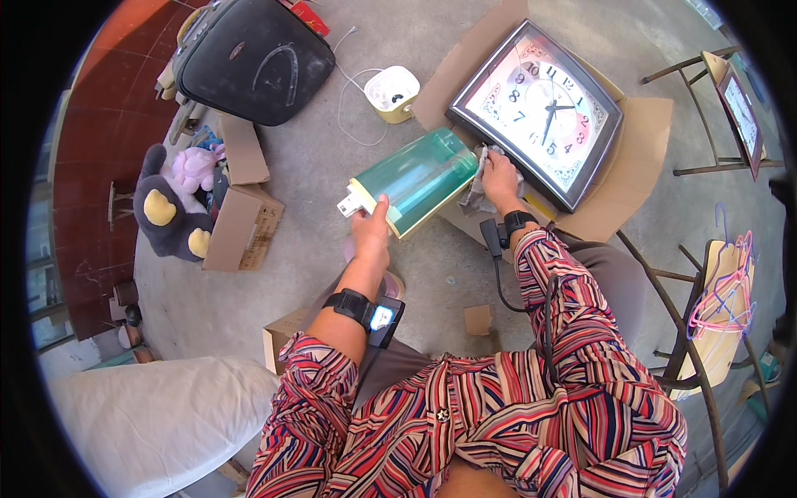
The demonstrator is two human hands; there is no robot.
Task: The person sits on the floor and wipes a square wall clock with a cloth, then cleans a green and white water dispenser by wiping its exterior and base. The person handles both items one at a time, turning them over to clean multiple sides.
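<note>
A translucent green plastic tank (414,177) with a cream edge and a white end fitting is tilted in front of me. My left hand (372,233) grips it at the fitting end, thumb on the rim. At the tank's far end, my right hand (501,180) holds a crumpled grey cloth (476,193) close against it; whether the cloth touches the tank is unclear. Just beyond my right hand, a dark-framed wall clock (554,112) leans in an open cardboard box (641,137). A white and yellow appliance base (392,93) with a cord sits on the floor beyond the tank.
A black suitcase (255,62) lies at upper left. Below it, a cardboard box (240,230) holds plush toys (168,205). A stool with clothes hangers (722,305) stands at right, a framed clock (741,112) behind it. A white covered bundle (162,417) is at lower left.
</note>
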